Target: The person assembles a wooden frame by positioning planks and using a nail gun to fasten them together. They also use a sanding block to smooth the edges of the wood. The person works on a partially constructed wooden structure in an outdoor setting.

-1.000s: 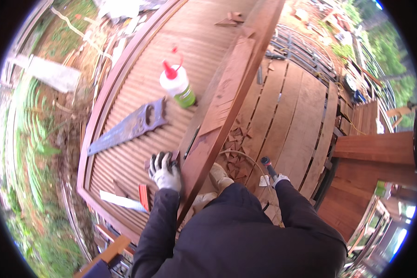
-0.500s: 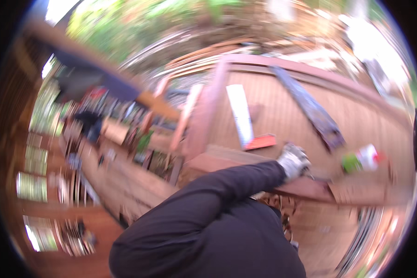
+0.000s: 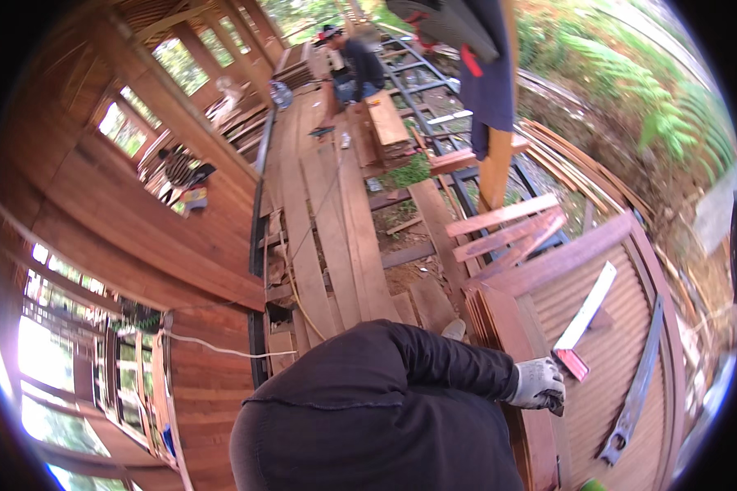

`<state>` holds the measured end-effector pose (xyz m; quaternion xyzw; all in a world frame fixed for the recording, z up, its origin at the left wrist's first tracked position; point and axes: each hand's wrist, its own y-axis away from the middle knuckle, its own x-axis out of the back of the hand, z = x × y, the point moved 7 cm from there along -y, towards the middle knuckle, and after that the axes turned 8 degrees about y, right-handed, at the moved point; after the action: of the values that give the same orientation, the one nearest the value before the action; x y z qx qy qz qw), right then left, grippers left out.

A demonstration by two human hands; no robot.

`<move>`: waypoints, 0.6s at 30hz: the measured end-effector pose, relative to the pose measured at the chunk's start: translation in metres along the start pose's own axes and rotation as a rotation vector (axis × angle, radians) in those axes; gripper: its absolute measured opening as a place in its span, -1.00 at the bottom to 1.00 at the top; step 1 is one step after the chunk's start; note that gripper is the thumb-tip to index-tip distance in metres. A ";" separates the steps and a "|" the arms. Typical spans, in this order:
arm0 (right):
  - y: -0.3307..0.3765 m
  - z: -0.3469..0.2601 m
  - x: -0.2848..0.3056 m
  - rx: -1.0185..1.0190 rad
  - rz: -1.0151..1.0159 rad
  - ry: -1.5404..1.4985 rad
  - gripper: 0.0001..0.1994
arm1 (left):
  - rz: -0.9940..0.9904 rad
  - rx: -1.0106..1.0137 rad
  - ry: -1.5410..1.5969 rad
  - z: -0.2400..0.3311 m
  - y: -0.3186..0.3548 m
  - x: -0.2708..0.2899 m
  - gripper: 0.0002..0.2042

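A long reddish-brown wooden beam (image 3: 540, 446) passes beneath the gloved left hand (image 3: 538, 385) and its cuff, showing on either side of them with a flat, broad upper face. Along it, past the curled fingers, lies the bench (image 3: 610, 368), its lighter brown top made of narrow parallel ribs within a darker reddish wooden frame. Anything directly under that hand's palm is hidden from sight.

What lies under the left hand (image 3: 539, 385) is hidden, and the lower edge cuts off a green object (image 3: 591, 485).
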<state>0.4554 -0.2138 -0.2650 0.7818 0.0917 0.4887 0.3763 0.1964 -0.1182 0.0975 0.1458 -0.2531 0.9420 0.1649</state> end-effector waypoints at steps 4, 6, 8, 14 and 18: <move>-0.016 -0.041 0.004 0.084 -0.013 0.048 -0.47 | 0.035 0.163 0.036 -0.002 0.024 0.026 -0.78; -0.018 -0.052 0.001 0.109 -0.027 0.062 -0.47 | 0.059 0.304 0.112 -0.007 0.032 0.035 -0.74; -0.017 -0.056 -0.001 0.121 -0.030 0.084 -0.48 | 0.140 0.446 0.228 -0.007 0.045 0.044 -0.72; -0.001 -0.030 -0.010 0.075 -0.047 0.087 -0.48 | 0.287 0.788 0.538 -0.035 0.086 0.054 -0.65; 0.028 0.046 -0.033 -0.095 -0.068 0.047 -0.48 | 0.242 0.786 0.737 -0.081 0.111 0.031 -0.69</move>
<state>0.4713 -0.2734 -0.2795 0.7477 0.1037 0.4977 0.4272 0.1102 -0.1589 -0.0066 -0.1732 0.1773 0.9665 0.0661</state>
